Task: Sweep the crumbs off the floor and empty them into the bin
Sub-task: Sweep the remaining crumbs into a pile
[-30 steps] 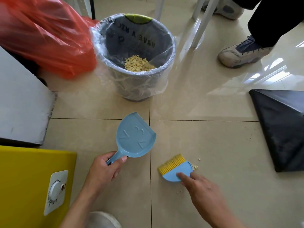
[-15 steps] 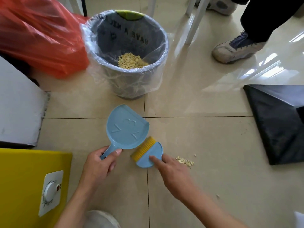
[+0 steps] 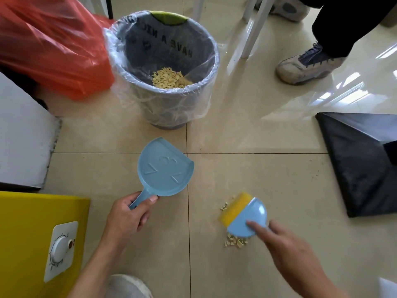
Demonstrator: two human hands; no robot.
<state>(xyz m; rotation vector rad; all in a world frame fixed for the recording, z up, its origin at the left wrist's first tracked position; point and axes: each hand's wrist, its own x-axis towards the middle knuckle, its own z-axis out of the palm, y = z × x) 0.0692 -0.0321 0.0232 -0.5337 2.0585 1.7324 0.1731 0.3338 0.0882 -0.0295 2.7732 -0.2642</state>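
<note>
Two hands are at work over a beige tiled floor (image 3: 268, 168). The left hand (image 3: 126, 216) has its fingers curled shut around the handle of a blue dustpan (image 3: 164, 168), thumb laid along the top of the handle; the pan spreads out beyond the fingertips, tilted, its underside with raised marks turned toward the camera. The right hand (image 3: 287, 248) grips a small blue brush (image 3: 247, 218), the forefinger stretched flat across its back and the other fingers around the near edge, so the hand is closed on it; the thumb is hidden, so how it presses cannot be told. Yellow bristles (image 3: 235, 208) stick out from the brush on the side away from the fingers, toward the dustpan, though brush and pan are well apart. Crumbs (image 3: 235, 241) lie in a small heap on the floor just beside the right forefinger, touching the brush's near edge, and a few more specks lie at the far end of the bristles. Beyond the dustpan's far edge stands a grey bin (image 3: 171, 100) lined with a clear bag, upright, with a pile of the same pale crumbs at its bottom. An orange bag (image 3: 51, 52) rests against the bin on the side past the left hand. A black bag (image 3: 361, 168) lies flat on the floor beyond the right hand. A yellow box (image 3: 32, 233) with a white dial sits just beside the left forearm. Another person's shoe (image 3: 307, 65) stands far past the right fingers.
</note>
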